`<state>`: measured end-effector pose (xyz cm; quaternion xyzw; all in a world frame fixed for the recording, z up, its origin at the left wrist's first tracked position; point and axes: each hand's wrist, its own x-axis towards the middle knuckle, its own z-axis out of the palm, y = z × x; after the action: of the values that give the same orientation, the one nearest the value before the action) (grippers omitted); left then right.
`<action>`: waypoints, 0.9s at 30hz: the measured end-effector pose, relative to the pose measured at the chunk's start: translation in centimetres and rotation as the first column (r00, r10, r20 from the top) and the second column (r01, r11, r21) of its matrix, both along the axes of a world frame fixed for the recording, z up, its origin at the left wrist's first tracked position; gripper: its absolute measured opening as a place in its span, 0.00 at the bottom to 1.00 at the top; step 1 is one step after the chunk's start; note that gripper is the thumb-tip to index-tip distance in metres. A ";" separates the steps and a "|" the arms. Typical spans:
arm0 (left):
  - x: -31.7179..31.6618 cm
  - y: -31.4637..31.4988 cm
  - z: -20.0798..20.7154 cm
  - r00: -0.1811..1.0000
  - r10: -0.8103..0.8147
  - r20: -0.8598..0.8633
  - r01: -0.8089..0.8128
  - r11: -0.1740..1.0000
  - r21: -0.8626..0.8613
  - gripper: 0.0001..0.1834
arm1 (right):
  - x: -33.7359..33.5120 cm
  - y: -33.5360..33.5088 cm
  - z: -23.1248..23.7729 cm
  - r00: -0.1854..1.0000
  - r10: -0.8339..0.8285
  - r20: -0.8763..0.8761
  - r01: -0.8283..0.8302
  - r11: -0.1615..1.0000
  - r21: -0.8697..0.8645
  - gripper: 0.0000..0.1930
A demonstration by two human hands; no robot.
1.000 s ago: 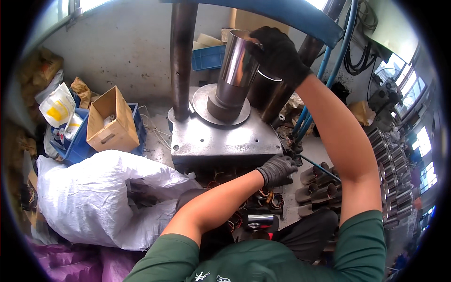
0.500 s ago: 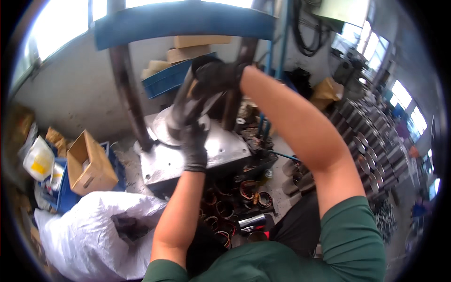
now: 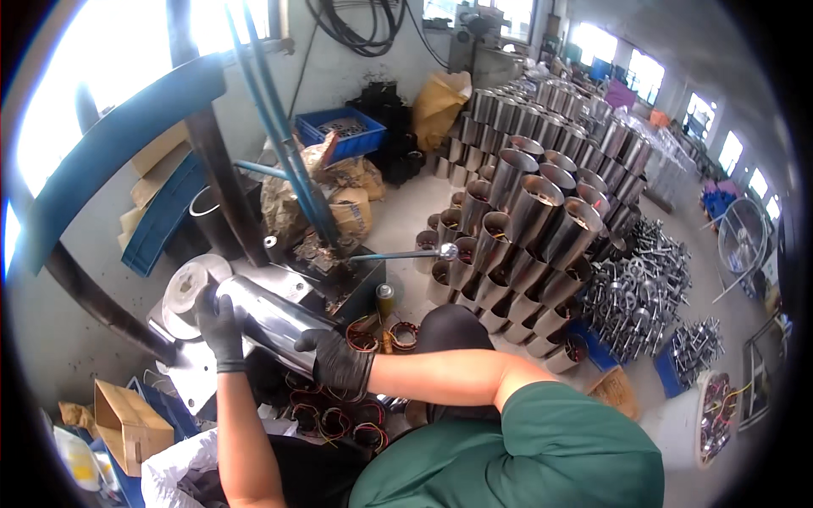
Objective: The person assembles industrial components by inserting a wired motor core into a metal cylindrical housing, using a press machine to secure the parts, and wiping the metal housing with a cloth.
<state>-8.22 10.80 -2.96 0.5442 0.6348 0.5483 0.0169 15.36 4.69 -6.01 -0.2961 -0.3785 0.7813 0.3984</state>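
Both black-gloved hands are busy on my feed: right hand [image 3: 340, 361] wrapped round the near end of a shiny steel cylinder [image 3: 275, 315], left hand [image 3: 222, 328] touching its far end, grip unclear to me. It slants between them. Biggest thing I see: stacked metal cylinders [image 3: 532, 212] at right. Next, a blue crossbeam [image 3: 123, 140], then a base plate [image 3: 182, 372] bearing a round disc [image 3: 186, 284], a tan box [image 3: 134, 432], a yellow-patched white packet [image 3: 80, 466], print too blurred to read, and a wire coil [image 3: 404, 349].
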 end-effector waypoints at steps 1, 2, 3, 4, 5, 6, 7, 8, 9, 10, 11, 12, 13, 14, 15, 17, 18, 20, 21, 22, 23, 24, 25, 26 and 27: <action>0.1 1.1 -0.2 0.981 -0.120 0.154 0.111 0.992 0.067 0.24 | -0.1 -0.5 0.0 0.985 -0.020 -0.170 -0.020 0.973 -0.228 0.16; -0.6 1.9 -0.2 0.997 -0.078 0.008 0.079 0.996 -0.042 0.21 | -0.3 -0.9 0.0 0.951 -0.090 -0.295 -0.050 0.899 -0.435 0.17; -1.2 3.3 0.1 0.993 -0.080 -0.081 0.064 0.981 -0.182 0.20 | -0.6 -0.6 -0.6 0.948 -0.130 -0.291 -0.010 0.901 -0.434 0.15; -2.1 4.3 0.5 0.980 -0.085 -0.177 0.025 0.947 -0.319 0.19 | -0.8 -0.7 -0.7 0.956 -0.159 -0.247 0.046 0.913 -0.406 0.14; -1.7 5.0 1.2 0.975 -0.059 -0.212 -0.034 0.911 -0.410 0.18 | -0.8 -0.8 -0.9 0.961 -0.194 -0.197 0.108 0.920 -0.377 0.13; -0.8 5.6 2.1 0.967 -0.041 -0.251 -0.091 0.865 -0.493 0.17 | -0.5 -0.9 -0.8 0.967 -0.234 -0.102 0.193 0.931 -0.309 0.13; 1.1 6.2 3.3 0.939 -0.064 -0.338 -0.132 0.840 -0.526 0.17 | -1.2 0.4 -2.4 0.951 -0.235 -0.202 0.166 0.937 -0.306 0.12; -2.3 7.2 2.0 0.885 -0.102 -0.454 -0.159 0.851 -0.500 0.18 | -2.9 0.9 -3.5 0.929 -0.192 -0.315 0.098 0.952 -0.291 0.12; -7.0 7.3 0.0 0.820 -0.117 -0.560 -0.204 0.855 -0.477 0.20 | -3.5 -0.3 -1.1 0.922 -0.153 -0.355 0.023 0.939 -0.344 0.11; -3.8 8.1 1.2 0.833 -0.137 -0.536 -0.175 0.854 -0.490 0.20 | -2.7 1.1 -1.5 0.924 -0.219 -0.313 0.111 0.938 -0.328 0.12; -0.2 8.5 1.9 0.924 -0.054 -0.380 -0.157 0.850 -0.503 0.23 | -1.5 2.1 -2.3 0.928 -0.262 -0.266 0.162 0.925 -0.345 0.12; -6.3 8.3 0.5 0.846 0.025 -0.532 -0.286 0.863 -0.415 0.27 | -3.1 1.1 -0.3 0.943 -0.209 -0.258 0.108 0.928 -0.357 0.13; -2.7 8.7 1.6 0.871 0.010 -0.491 -0.275 0.839 -0.470 0.29 | -2.3 2.2 -0.9 0.931 -0.245 -0.272 0.125 0.912 -0.392 0.13; 0.9 9.0 2.8 0.893 -0.003 -0.451 -0.262 0.812 -0.522 0.31 | -1.4 3.2 -1.6 0.921 -0.285 -0.264 0.165 0.902 -0.399 0.14; -3.5 9.4 1.9 0.774 0.099 -0.625 -0.456 0.772 -0.442 0.34 | -3.1 2.7 -1.1 0.941 -0.249 -0.231 0.149 0.914 -0.378 0.14; -5.9 10.3 1.2 0.786 0.169 -0.594 -0.495 0.748 -0.442 0.33 | -4.1 2.5 -1.5 0.961 -0.237 -0.141 0.179 0.924 -0.338 0.13; -4.4 10.5 2.2 0.827 0.146 -0.543 -0.462 0.726 -0.509 0.32 | -3.8 2.6 -2.0 0.964 -0.250 -0.090 0.210 0.925 -0.317 0.13; -2.2 10.3 2.8 0.909 0.149 -0.390 -0.360 0.752 -0.552 0.29 | -3.1 2.3 -2.6 0.965 -0.254 -0.072 0.221 0.926 -0.307 0.14; -1.3 9.4 3.1 0.938 0.158 -0.309 -0.315 0.758 -0.571 0.27 | -2.4 1.4 -2.9 0.964 -0.245 -0.101 0.201 0.925 -0.322 0.15; 1.2 8.4 4.5 0.943 0.194 -0.270 -0.314 0.789 -0.529 0.26 | -1.8 0.9 -2.8 0.964 -0.231 -0.134 0.181 0.935 -0.306 0.15; -0.3 9.2 3.6 0.937 0.154 -0.314 -0.308 0.787 -0.534 0.26 | -1.0 0.0 -2.9 0.961 -0.223 -0.166 0.174 0.947 -0.270 0.16; -2.7 9.2 3.1 0.921 0.133 -0.365 -0.324 0.781 -0.534 0.26 | -0.9 -1.1 -2.7 0.956 -0.200 -0.214 0.157 0.967 -0.202 0.17; -3.0 9.3 3.0 0.897 0.144 -0.419 -0.369 0.766 -0.526 0.26 | -0.4 -1.6 -3.0 0.954 -0.186 -0.233 0.148 0.974 -0.174 0.18; -2.7 9.0 3.7 0.838 0.173 -0.517 -0.464 0.722 -0.512 0.28 | 1.4 -2.1 -1.1 0.940 -0.078 -0.331 -0.066 0.913 -0.403 0.17; -1.9 8.6 4.0 0.795 0.132 -0.593 -0.478 0.738 -0.477 0.27 | 2.0 -2.2 -0.7 0.932 -0.087 -0.352 -0.076 0.902 -0.425 0.16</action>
<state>-10.11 19.44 1.02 0.5201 0.8388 0.1416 -0.0768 17.35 2.45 -6.74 -0.2289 -0.1153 0.8854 0.3878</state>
